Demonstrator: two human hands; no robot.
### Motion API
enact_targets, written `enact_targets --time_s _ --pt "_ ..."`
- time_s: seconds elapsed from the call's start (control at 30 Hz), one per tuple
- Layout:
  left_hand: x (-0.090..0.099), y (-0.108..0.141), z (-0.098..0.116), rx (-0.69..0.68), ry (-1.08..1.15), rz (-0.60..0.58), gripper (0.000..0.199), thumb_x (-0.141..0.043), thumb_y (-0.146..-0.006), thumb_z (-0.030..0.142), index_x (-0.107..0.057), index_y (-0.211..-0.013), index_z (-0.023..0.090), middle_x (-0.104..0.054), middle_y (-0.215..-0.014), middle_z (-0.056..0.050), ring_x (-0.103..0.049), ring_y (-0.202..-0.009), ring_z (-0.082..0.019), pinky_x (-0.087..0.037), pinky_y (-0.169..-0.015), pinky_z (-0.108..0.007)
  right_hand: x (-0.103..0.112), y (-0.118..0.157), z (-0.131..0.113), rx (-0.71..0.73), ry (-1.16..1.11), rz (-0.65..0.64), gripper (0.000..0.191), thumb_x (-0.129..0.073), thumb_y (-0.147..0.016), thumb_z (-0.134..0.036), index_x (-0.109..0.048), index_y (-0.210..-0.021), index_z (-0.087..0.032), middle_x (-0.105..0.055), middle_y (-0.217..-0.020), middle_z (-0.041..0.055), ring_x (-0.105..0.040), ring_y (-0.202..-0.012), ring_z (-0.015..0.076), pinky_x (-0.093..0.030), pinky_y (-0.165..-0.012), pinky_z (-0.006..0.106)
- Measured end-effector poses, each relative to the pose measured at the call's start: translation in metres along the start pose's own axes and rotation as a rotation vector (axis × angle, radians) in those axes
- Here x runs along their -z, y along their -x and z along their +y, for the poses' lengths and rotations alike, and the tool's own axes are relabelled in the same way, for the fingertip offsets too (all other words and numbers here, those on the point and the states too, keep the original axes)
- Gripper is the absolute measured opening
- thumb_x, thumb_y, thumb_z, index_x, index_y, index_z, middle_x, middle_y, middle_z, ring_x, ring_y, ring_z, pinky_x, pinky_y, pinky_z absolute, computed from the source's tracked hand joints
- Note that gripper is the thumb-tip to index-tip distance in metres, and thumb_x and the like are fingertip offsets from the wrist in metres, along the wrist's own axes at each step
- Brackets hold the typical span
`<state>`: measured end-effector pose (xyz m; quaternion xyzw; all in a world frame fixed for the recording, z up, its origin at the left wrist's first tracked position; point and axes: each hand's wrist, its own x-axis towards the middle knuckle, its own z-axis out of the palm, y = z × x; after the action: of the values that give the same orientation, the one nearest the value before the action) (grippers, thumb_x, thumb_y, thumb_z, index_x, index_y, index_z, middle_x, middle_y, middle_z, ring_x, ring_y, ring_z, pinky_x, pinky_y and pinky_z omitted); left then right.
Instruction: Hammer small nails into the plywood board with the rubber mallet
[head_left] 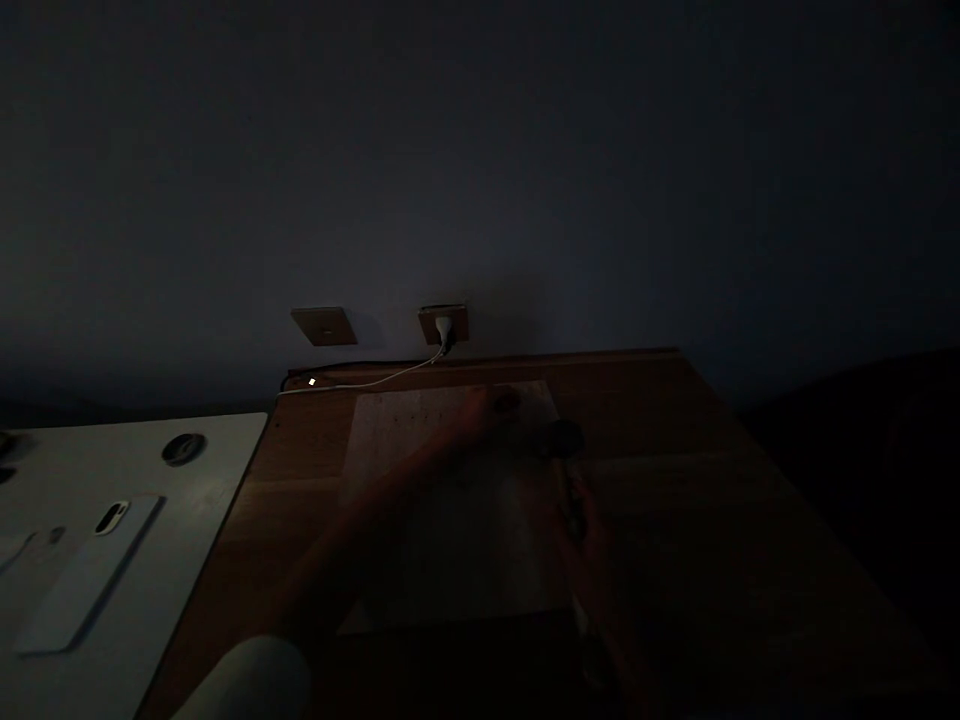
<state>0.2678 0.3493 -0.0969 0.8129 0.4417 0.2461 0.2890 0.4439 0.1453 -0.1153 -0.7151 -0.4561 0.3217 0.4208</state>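
Observation:
The scene is very dark. A pale flat board or sheet (450, 560) lies on the wooden table. My left hand (480, 408) reaches over its far part, at a small dark round thing (507, 400). Shadow hides those fingers, so whether they hold it does not show. Beside the right edge of the pale sheet, my right hand (591, 530) is closed round the handle of a tool with a dark rounded head (565, 438). The tool's head points away from me, close to the far right of the sheet; its exact kind is not clear.
To the left, a white table (217, 470) carries a pale phone-shaped thing (97, 580) and a dark round object (184, 448). A white cable (382, 380) runs along the back edge of the wooden table (660, 420) to a wall socket (431, 325).

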Motion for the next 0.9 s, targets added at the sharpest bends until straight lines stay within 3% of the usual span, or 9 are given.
enact_targets --time_s 0.1,0.23,0.37,0.47,0.7,0.9 --pt "-0.003 0.001 -0.003 0.003 0.015 0.013 0.027 -0.066 -0.083 0.012 -0.074 -0.109 0.014 -0.078 -0.105 -0.007 -0.071 -0.091 -0.018 -0.055 -0.084 -0.027 0.001 0.0 -0.006 -0.056 -0.01 -0.01 0.071 -0.058 -0.08 -0.065 -0.061 -0.13 -0.015 -0.069 -0.13 0.0199 -0.065 -0.12 0.0354 -0.051 -0.102 0.05" --pt "-0.004 0.002 -0.003 -0.004 0.014 0.015 0.026 -0.064 -0.085 0.013 -0.075 -0.109 0.015 -0.078 -0.107 -0.007 -0.071 -0.092 -0.018 -0.055 -0.086 -0.028 0.007 -0.002 -0.011 -0.144 -0.049 -0.076 0.062 -0.062 -0.076 -0.066 -0.069 -0.116 -0.019 -0.076 -0.103 0.0125 -0.072 -0.097 0.0319 -0.058 -0.081 0.042" --pt "-0.003 0.003 -0.003 -0.013 0.005 0.003 0.025 -0.065 -0.084 0.013 -0.075 -0.107 0.015 -0.077 -0.106 -0.008 -0.07 -0.094 -0.019 -0.054 -0.09 -0.032 0.013 -0.007 -0.019 -0.261 -0.13 -0.149 0.067 -0.066 -0.076 -0.066 -0.064 -0.127 -0.022 -0.068 -0.074 0.0004 -0.065 -0.062 0.0226 -0.051 -0.053 0.032" --pt "-0.002 0.002 -0.002 -0.008 0.012 -0.001 0.028 -0.067 -0.08 0.011 -0.075 -0.107 0.015 -0.077 -0.11 -0.008 -0.07 -0.098 -0.02 -0.054 -0.093 -0.032 0.016 -0.01 -0.031 -0.327 -0.16 -0.172 0.071 -0.068 -0.071 -0.066 -0.064 -0.128 -0.023 -0.064 -0.071 -0.0016 -0.061 -0.056 0.0196 -0.046 -0.046 0.029" --pt "-0.004 0.003 0.001 0.034 0.065 0.026 0.032 -0.063 -0.083 0.012 -0.072 -0.114 0.013 -0.077 -0.108 -0.008 -0.072 -0.093 -0.019 -0.056 -0.088 -0.03 0.012 -0.03 -0.054 -0.224 -0.201 -0.198 0.063 -0.065 -0.076 -0.064 -0.062 -0.123 -0.021 -0.05 -0.053 -0.009 -0.047 -0.041 0.0136 -0.037 -0.039 0.024" --pt "-0.007 0.005 -0.005 0.022 0.124 0.018 0.043 -0.065 -0.084 0.012 -0.063 -0.127 0.013 -0.077 -0.113 -0.009 -0.072 -0.096 -0.017 -0.055 -0.087 -0.027 0.0 -0.056 -0.062 -0.094 -0.203 -0.252 0.046 -0.064 -0.08 -0.064 -0.059 -0.098 -0.023 -0.049 -0.055 -0.0095 -0.043 -0.039 0.0106 -0.035 -0.037 0.023"
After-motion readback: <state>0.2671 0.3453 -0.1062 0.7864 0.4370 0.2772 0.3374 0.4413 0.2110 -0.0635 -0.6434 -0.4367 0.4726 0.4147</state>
